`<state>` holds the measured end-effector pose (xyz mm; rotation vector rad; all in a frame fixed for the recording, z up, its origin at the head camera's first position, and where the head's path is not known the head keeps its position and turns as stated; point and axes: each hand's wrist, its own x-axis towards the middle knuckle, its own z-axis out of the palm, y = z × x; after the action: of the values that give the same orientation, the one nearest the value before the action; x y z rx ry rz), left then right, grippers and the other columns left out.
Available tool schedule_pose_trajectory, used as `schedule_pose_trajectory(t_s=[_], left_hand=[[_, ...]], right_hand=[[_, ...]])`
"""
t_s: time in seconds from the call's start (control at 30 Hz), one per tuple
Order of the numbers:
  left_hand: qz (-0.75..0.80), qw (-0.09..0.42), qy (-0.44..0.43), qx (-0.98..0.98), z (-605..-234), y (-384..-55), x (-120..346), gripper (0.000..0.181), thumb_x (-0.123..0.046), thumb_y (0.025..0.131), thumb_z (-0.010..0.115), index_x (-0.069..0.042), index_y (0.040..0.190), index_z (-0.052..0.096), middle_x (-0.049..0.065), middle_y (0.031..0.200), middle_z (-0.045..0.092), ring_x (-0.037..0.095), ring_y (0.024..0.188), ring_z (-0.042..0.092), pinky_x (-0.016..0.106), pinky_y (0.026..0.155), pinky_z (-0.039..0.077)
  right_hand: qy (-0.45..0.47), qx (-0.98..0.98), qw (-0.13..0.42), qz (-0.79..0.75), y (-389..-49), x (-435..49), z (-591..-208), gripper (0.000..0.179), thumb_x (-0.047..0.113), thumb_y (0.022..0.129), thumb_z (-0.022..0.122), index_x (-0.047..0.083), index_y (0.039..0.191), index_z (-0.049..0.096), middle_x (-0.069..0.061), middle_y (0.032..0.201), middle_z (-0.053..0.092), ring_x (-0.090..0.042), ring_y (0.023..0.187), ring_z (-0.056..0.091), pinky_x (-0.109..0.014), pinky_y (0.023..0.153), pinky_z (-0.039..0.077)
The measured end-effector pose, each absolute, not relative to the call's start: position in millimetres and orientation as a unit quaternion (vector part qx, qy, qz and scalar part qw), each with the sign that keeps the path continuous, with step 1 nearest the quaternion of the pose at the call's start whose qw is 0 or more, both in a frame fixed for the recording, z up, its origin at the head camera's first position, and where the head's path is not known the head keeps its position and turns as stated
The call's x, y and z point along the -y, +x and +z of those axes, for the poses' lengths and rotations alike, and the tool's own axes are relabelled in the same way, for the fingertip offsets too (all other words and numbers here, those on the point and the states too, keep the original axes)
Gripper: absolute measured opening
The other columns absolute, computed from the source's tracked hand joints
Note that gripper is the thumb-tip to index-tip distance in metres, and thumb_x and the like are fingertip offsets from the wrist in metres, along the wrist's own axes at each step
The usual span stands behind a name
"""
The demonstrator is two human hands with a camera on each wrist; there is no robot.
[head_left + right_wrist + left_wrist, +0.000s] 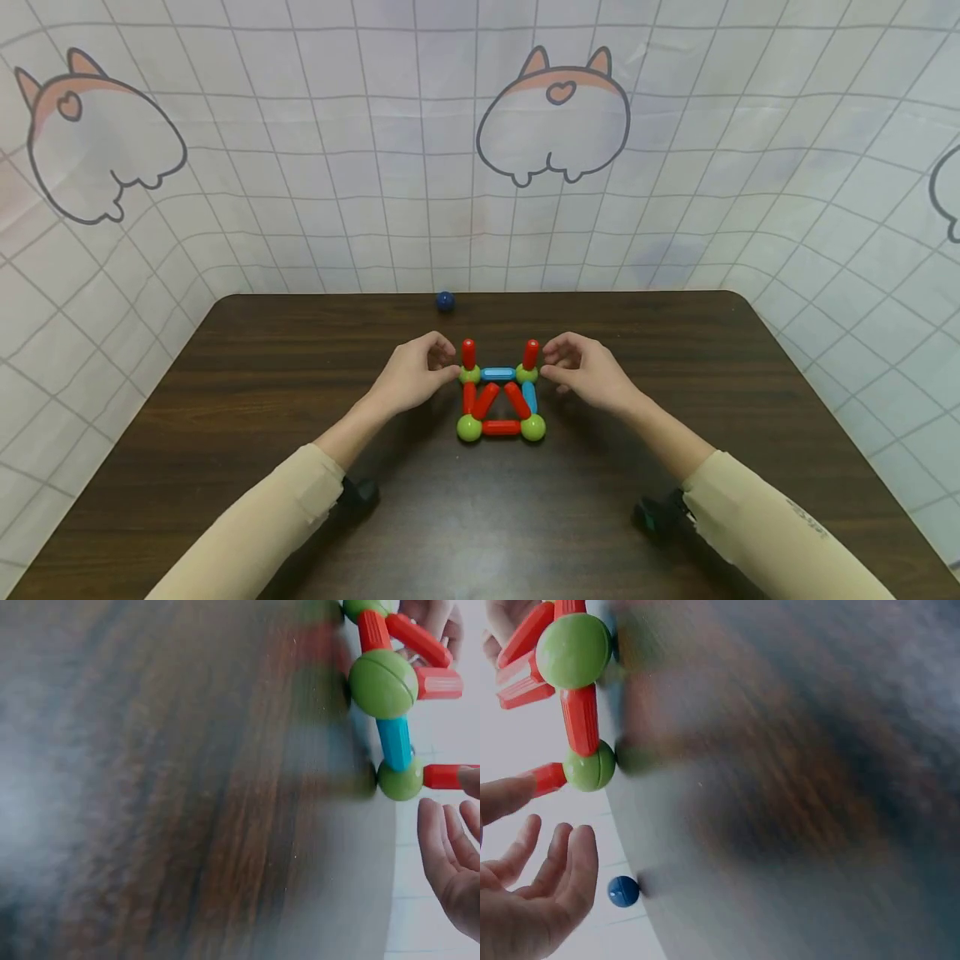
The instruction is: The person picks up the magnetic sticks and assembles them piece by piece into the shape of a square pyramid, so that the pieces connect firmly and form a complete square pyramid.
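Observation:
A square of red and blue toy building sticks, with a green ball (469, 428) at each corner, lies on the table. The front stick (501, 427) is red and the back stick (498, 374) blue. From each corner a red stick rises: the back left stick (468, 353) and back right stick (531, 354) stand near upright, while the front pair leans inward. My left hand (416, 373) is beside the back left corner, thumb and fingers spread apart. At the back right corner, my right hand (591, 372) has loosely bent fingers. Neither hand visibly grips a stick.
A dark blue ball (446, 302) sits by the back edge of the brown wooden table (300, 333). Behind and at both sides hangs a white gridded sheet (337, 167) with cartoon animal drawings.

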<state>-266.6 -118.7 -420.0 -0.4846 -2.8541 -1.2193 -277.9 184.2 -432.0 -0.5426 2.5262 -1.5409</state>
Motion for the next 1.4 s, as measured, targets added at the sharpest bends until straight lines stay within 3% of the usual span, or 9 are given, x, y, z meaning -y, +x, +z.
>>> schedule_pose_trajectory(t_s=[0.1,0.23,0.5,0.97,1.4], left_hand=[[-0.394,-0.017,-0.158,0.906,-422,-272,118,0.03,-0.017,0.096,0.075,-0.005,0.121,0.064,0.01,0.115,0.069,0.025,0.102,0.064,0.043,0.091,0.053],[-0.38,-0.037,-0.183,0.906,-425,-279,116,0.036,-0.019,0.097,0.074,-0.007,0.129,0.062,0.01,0.125,0.067,0.028,0.11,0.064,0.045,0.094,0.053],[-0.374,-0.028,-0.209,0.903,-424,-288,114,0.026,-0.017,0.097,0.074,-0.009,0.121,0.068,0.004,0.11,0.072,0.022,0.102,0.069,0.042,0.088,0.055],[-0.354,-0.013,-0.252,0.901,-427,-286,116,0.028,-0.011,0.095,0.077,-0.008,0.121,0.068,0.0,0.101,0.073,0.017,0.096,0.068,0.04,0.088,0.055],[-0.345,-0.006,-0.3,0.889,-426,-282,116,0.026,-0.007,0.095,0.075,-0.007,0.12,0.069,0.0,0.1,0.072,0.017,0.093,0.067,0.036,0.084,0.056]], right_hand=[[-0.181,-0.833,0.071,-0.519,-284,-182,-435,0.029,0.006,0.095,0.073,-0.001,0.122,0.063,-0.015,0.113,0.067,-0.029,0.096,0.067,-0.045,0.077,0.061],[-0.191,-0.831,0.074,-0.517,-288,-178,-437,0.031,0.005,0.095,0.074,-0.001,0.124,0.064,-0.015,0.113,0.069,-0.028,0.096,0.067,-0.045,0.078,0.061],[-0.198,-0.835,0.069,-0.508,-288,-171,-437,0.03,0.006,0.096,0.073,-0.002,0.124,0.065,-0.014,0.106,0.07,-0.028,0.091,0.069,-0.045,0.076,0.061],[-0.219,-0.852,0.027,-0.475,-285,-168,-440,0.025,0.008,0.096,0.074,0.003,0.12,0.07,-0.009,0.103,0.074,-0.024,0.088,0.071,-0.041,0.072,0.06],[-0.253,-0.867,0.002,-0.43,-283,-163,-442,0.021,0.009,0.095,0.076,0.009,0.115,0.073,0.002,0.099,0.073,-0.018,0.092,0.069,-0.04,0.082,0.054]])
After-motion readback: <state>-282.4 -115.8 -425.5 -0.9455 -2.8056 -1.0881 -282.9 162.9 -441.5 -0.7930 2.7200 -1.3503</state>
